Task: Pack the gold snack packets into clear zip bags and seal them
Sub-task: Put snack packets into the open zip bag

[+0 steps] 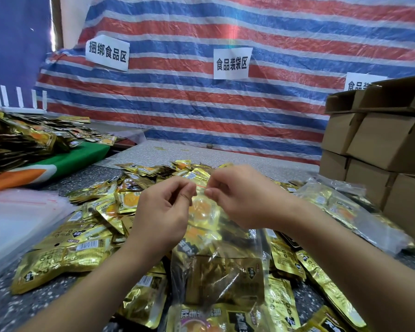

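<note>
You are holding a filled clear zip bag (216, 259) upright over the pile of gold snack packets (65, 255) on the speckled surface (0, 305). Your left hand (162, 212) and right hand (243, 200) are each pinching the bag's top edge between thumb and curled fingers, close together at the red zip line (201, 186); judged, you are pressing the seal shut from the middle, and keeping the mouth high so the contents are not spilling. Several gold packets are sitting inside the bag. A stack of empty clear bags (22, 212) is lying to your left, filled bags (340, 207) to your right beside cardboard boxes (379, 144). Wall labels are reading 捆绑食品区 (107, 52) and 食品装袋区 (232, 63); packet print is too blurred to read reliably.
</note>
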Demonstrator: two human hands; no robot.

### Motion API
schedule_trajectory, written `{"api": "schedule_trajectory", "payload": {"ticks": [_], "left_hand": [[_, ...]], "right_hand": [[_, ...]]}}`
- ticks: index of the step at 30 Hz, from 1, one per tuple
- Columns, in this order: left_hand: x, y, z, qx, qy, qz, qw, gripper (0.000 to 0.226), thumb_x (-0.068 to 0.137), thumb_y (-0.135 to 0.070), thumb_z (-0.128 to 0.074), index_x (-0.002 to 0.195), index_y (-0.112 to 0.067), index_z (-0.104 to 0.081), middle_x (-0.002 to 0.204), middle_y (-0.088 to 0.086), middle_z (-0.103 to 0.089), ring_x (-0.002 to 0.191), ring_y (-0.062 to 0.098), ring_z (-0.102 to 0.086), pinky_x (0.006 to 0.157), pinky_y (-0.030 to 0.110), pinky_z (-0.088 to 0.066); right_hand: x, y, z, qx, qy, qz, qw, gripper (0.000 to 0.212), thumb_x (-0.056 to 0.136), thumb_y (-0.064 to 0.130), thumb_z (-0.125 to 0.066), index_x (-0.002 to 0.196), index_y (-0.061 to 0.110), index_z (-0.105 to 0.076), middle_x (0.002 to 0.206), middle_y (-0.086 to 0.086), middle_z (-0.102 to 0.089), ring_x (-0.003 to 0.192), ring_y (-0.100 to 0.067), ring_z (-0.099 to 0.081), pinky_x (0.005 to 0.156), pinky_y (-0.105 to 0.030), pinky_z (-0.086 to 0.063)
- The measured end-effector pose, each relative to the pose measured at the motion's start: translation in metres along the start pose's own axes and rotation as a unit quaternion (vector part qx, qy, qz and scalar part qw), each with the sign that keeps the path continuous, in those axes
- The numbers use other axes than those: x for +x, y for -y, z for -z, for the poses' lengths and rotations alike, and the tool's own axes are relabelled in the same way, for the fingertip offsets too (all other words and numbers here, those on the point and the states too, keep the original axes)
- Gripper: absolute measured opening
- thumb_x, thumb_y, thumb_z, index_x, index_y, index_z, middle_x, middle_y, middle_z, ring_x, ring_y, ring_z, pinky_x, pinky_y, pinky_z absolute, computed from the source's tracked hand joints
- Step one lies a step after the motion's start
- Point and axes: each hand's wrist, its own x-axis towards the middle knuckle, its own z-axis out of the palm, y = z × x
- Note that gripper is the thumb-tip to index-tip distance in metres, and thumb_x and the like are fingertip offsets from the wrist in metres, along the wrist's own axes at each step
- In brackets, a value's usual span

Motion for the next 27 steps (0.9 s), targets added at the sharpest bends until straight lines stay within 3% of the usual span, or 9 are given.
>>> {"api": "schedule_trajectory", "payload": {"ticks": [6, 11, 14, 18, 22, 27], "left_hand": [[-0.001, -0.003, 0.003, 0.02, -0.028, -0.012, 0.999, 0.015, 0.096, -0.026, -0.058, 0.082, -0.026, -0.064, 0.064, 0.006, -0.058, 0.049, 0.024, -0.049, 0.041, 0.039, -0.035], [0.001, -0.005, 0.005, 0.024, -0.038, -0.001, 0.999, 0.023, 0.097, -0.025, -0.059, 0.075, -0.029, -0.066, 0.059, -0.004, -0.058, 0.048, 0.014, -0.048, 0.043, 0.028, -0.035], [0.001, -0.005, 0.006, 0.021, -0.04, -0.001, 0.999, 0.026, 0.096, -0.02, -0.059, 0.073, -0.031, -0.065, 0.058, -0.002, -0.057, 0.048, 0.021, -0.047, 0.042, 0.031, -0.033], [0.0, -0.007, 0.003, 0.014, -0.039, 0.002, 0.999, 0.024, 0.095, -0.02, -0.059, 0.074, -0.029, -0.067, 0.058, -0.005, -0.057, 0.048, 0.011, -0.045, 0.043, 0.029, -0.033], [0.001, -0.006, 0.006, 0.024, -0.04, -0.008, 0.999, 0.024, 0.096, -0.018, -0.059, 0.074, -0.027, -0.065, 0.058, 0.003, -0.056, 0.047, 0.026, -0.046, 0.041, 0.035, -0.032], [0.001, -0.009, 0.007, 0.019, -0.049, -0.022, 0.998, 0.021, 0.091, -0.035, -0.055, 0.073, -0.029, -0.065, 0.061, 0.003, -0.058, 0.05, 0.028, -0.049, 0.042, 0.04, -0.036]], "right_hand": [[-0.015, -0.012, 0.004, -0.028, -0.007, -0.005, 1.0, 0.018, 0.1, 0.037, -0.052, 0.082, 0.032, -0.052, 0.07, 0.017, -0.049, 0.063, 0.0, -0.044, 0.054, -0.023, -0.028], [-0.03, -0.026, 0.009, -0.051, 0.006, -0.011, 0.999, 0.021, 0.101, 0.036, -0.049, 0.081, 0.037, -0.044, 0.076, 0.016, -0.049, 0.07, 0.002, -0.044, 0.06, -0.019, -0.032], [-0.041, -0.038, 0.012, -0.059, 0.005, -0.017, 0.998, 0.016, 0.101, 0.035, -0.048, 0.085, 0.034, -0.049, 0.079, 0.016, -0.051, 0.075, 0.0, -0.047, 0.063, -0.02, -0.034], [-0.049, -0.049, 0.012, -0.066, 0.001, -0.013, 0.998, 0.012, 0.101, 0.031, -0.048, 0.09, 0.028, -0.051, 0.082, 0.017, -0.052, 0.077, -0.001, -0.048, 0.066, -0.025, -0.036], [-0.055, -0.057, 0.015, -0.055, 0.001, -0.007, 0.998, 0.011, 0.101, 0.026, -0.049, 0.092, 0.025, -0.054, 0.086, 0.016, -0.054, 0.084, -0.001, -0.049, 0.071, -0.02, -0.039], [-0.06, -0.067, 0.019, -0.053, -0.002, 0.001, 0.999, 0.013, 0.1, 0.024, -0.05, 0.088, 0.027, -0.052, 0.084, 0.019, -0.05, 0.089, 0.004, -0.047, 0.073, -0.012, -0.037]]}}
